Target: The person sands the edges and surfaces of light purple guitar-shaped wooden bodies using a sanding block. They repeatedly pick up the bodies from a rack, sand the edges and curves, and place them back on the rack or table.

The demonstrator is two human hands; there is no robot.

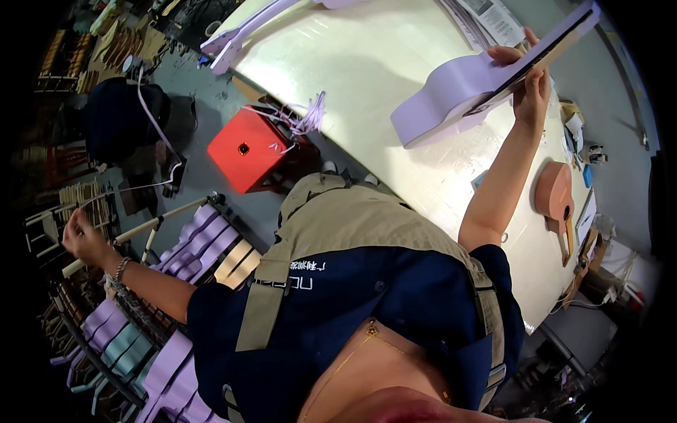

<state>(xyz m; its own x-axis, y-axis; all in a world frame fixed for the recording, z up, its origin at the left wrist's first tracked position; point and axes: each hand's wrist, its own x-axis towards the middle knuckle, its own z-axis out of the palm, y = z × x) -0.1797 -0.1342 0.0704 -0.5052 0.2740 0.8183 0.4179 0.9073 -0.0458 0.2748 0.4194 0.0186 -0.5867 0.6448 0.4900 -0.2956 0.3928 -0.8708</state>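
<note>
Lilac ukulele [458, 92] gripped by right-hand fingers [530, 77] above table [367, 63]; left fingers [76, 236] pinch lilac strip [151, 120] near red stool [247, 149].

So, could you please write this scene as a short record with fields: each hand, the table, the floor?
right hand: raised over the table, gripping the neck of a lilac ukulele
left hand: stretched out to the side, pulling a thin lilac strip
table: pale top, bears an orange-pink ukulele and papers
floor: red stool
rack: lilac instrument necks

lilac ukulele [458, 88]: headstock cut by top edge | racked instruments [176, 366]: lower ones cut off, blurred
</note>
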